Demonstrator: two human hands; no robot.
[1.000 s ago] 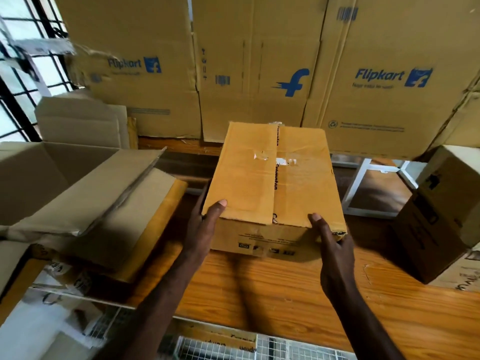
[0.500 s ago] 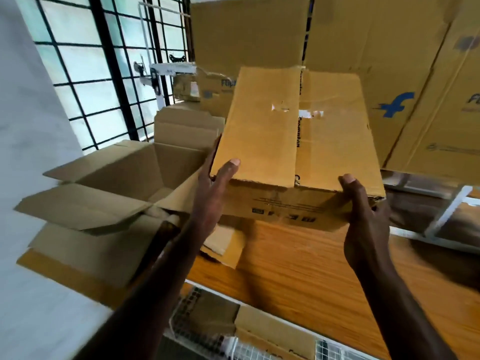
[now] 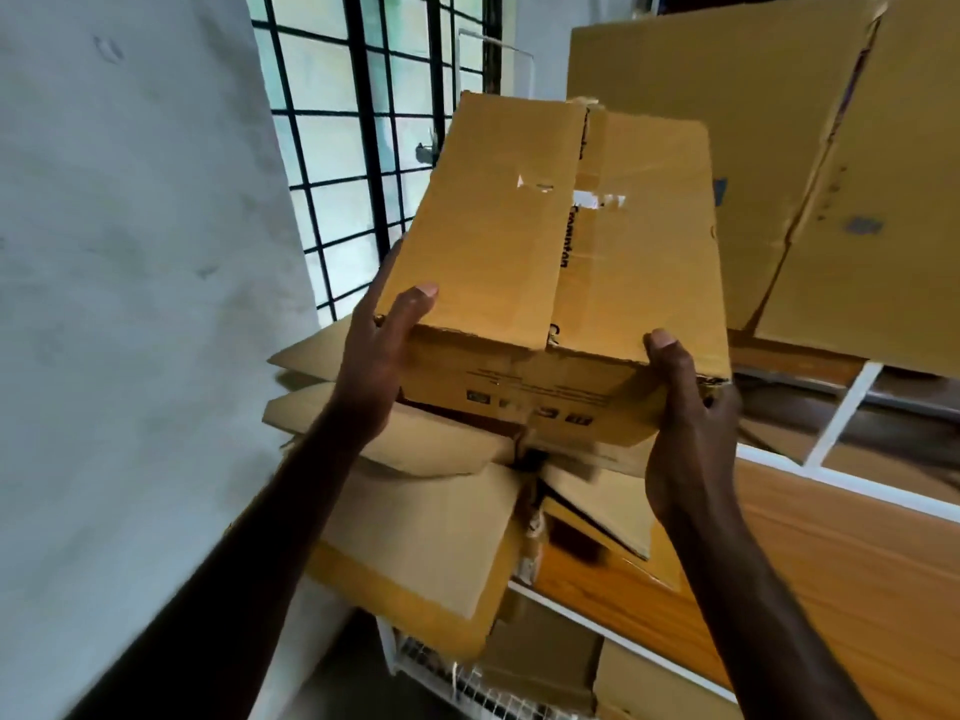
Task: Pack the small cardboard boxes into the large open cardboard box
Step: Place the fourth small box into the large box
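Above wooden table (image 3: pixel 857 563), left hand (image 3: pixel 371 366) and right hand (image 3: pixel 685 423) grip small box (image 3: pixel 561 252)

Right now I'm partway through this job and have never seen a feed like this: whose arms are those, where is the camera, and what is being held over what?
There is no machine here. The arms belong to a person, and the single picture comes from a camera worn on their head, looking forward and down.

The left hand and right hand grip the near corners of a small closed box, thumbs on top, holding it in the air.

Just below it sits the large open box, its flaps spread outward, resting on the edge of a wooden table. Its inside is hidden from here.

Behind stand flat sheets of cardboard, with a barred window to the left.
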